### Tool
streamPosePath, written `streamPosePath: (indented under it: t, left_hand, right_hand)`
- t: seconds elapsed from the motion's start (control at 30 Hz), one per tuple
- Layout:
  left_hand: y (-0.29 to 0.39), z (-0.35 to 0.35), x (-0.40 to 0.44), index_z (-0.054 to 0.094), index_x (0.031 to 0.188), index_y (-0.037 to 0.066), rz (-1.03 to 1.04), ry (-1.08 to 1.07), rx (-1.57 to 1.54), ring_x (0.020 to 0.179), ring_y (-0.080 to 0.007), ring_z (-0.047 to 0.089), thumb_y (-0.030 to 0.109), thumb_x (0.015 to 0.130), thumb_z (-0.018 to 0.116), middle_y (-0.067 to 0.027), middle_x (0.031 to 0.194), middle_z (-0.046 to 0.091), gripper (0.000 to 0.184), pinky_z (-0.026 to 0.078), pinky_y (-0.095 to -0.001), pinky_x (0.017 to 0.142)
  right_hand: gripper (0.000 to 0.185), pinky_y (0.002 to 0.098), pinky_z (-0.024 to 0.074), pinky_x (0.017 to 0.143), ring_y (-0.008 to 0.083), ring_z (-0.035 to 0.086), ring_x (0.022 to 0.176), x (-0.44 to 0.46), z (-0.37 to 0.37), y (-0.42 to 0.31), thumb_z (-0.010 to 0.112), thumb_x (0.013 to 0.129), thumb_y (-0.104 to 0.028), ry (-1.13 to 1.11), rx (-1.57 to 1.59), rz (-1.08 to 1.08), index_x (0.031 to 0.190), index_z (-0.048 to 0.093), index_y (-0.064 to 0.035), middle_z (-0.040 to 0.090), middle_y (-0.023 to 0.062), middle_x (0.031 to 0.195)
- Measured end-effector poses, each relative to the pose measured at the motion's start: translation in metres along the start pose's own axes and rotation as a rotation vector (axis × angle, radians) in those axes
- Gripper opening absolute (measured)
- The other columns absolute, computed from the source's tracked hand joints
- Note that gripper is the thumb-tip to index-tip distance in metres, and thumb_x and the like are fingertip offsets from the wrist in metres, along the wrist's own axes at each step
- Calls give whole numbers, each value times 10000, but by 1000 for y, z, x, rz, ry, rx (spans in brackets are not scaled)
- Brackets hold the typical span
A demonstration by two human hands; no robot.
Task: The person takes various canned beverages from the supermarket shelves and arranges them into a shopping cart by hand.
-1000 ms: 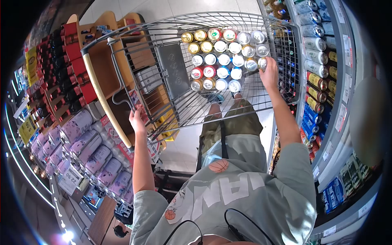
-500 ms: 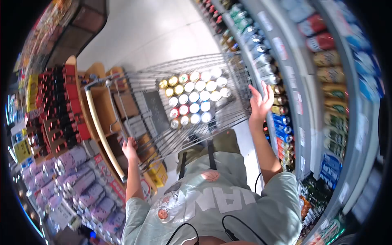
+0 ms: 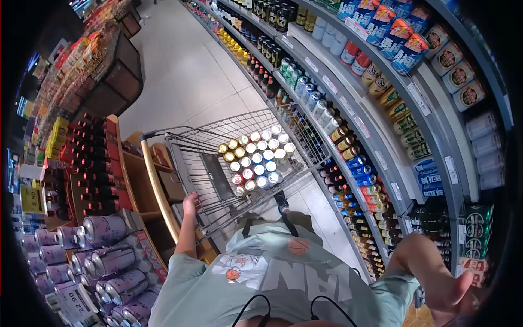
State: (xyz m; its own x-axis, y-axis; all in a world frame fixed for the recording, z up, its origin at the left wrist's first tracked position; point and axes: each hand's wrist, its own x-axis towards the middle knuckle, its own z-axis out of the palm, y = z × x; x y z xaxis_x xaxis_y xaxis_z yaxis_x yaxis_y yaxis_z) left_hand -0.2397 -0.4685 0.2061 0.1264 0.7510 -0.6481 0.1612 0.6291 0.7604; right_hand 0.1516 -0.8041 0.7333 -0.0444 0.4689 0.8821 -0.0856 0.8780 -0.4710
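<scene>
Against the left hand [image 3: 190, 205], cart [image 3: 217, 173]

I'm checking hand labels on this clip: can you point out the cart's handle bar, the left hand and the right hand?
Handle bar [image 3: 154, 188]: head view, middle of the pale bar.
Left hand [image 3: 191, 204]: head view, middle of the hand.
Right hand [image 3: 453, 296]: head view, near the thumb's base.

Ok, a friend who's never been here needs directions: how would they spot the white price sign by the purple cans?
Start at the shopping cart and look left of its handle, to the stacked light purple cans. The price sign is low among them. It is white and reads 22.90, unlike the yellow sign above, which reads 5.50.
</scene>
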Motion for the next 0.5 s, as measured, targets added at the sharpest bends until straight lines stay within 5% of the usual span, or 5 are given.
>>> streamPosePath:
  t: [0.3,0.4,0.5]
  left_hand:
    - [4,-2,-1,483,1155,74,20,-67,38,870,-195,670,266,902,548,-80,1079,671,324,447,-307,634]
    - [6,0,0,553,946,58,-2,-57,-6,845,-189,656,250,932,533,-74,971,639,194,425,-285,551]
    - [4,7,0,549,915,73,20,29,-53,724,-171,647,274,949,543,-47,927,637,204,411,-277,493]
  right_hand:
    - [848,618,243,1093,470,432,1294,3,95,-44,650,863,-346,-53,-92,-57,1542,182,-149,150,242,1567]
    - [847,615,249,1088,462,435,1293,4,117,-60,651,863,-351,-71,-126,-73,1541,185,-149,161,237,1564]
    - [847,613,256,1082,454,439,1292,8,129,-70,652,862,-356,-80,-164,-70,1540,187,-150,171,232,1561]
